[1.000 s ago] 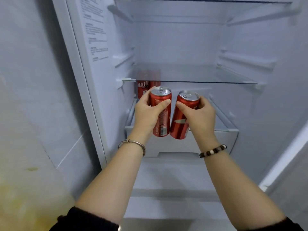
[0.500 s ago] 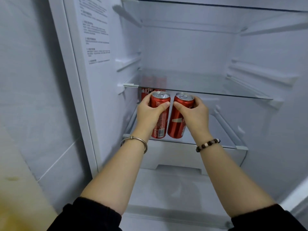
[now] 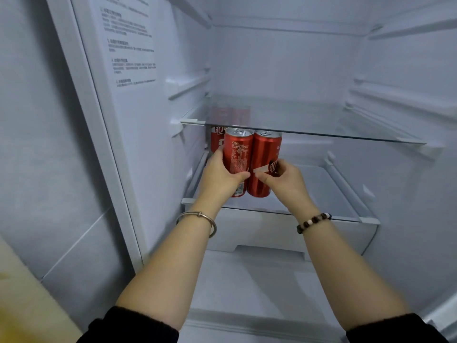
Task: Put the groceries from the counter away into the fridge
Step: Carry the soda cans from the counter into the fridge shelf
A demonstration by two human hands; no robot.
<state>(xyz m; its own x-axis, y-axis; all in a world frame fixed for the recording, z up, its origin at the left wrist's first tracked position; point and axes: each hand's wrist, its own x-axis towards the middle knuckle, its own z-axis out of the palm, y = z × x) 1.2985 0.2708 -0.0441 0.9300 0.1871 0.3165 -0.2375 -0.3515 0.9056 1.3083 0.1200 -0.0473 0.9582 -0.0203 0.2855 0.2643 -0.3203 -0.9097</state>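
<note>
Two tall red soda cans stand upright side by side on the lower glass shelf (image 3: 321, 194) of the open fridge. My left hand (image 3: 220, 177) grips the left can (image 3: 238, 157) low on its body. My right hand (image 3: 284, 181) holds the right can (image 3: 265, 159) near its base, thumb across the front. Behind them, at the shelf's back left, another red can (image 3: 217, 139) stands partly hidden; more red shows blurred through the upper glass shelf (image 3: 309, 120).
The fridge's left wall (image 3: 138, 95) carries a printed label. A white drawer (image 3: 272, 233) sits under the lower shelf. The right part of the lower shelf is bare glass. A yellowish surface (image 3: 22, 305) shows at the bottom left.
Both hands have carried the two cans forward and down onto the lower shelf, and have slid from the cans' tops to their lower halves. The camera has moved closer to the fridge.
</note>
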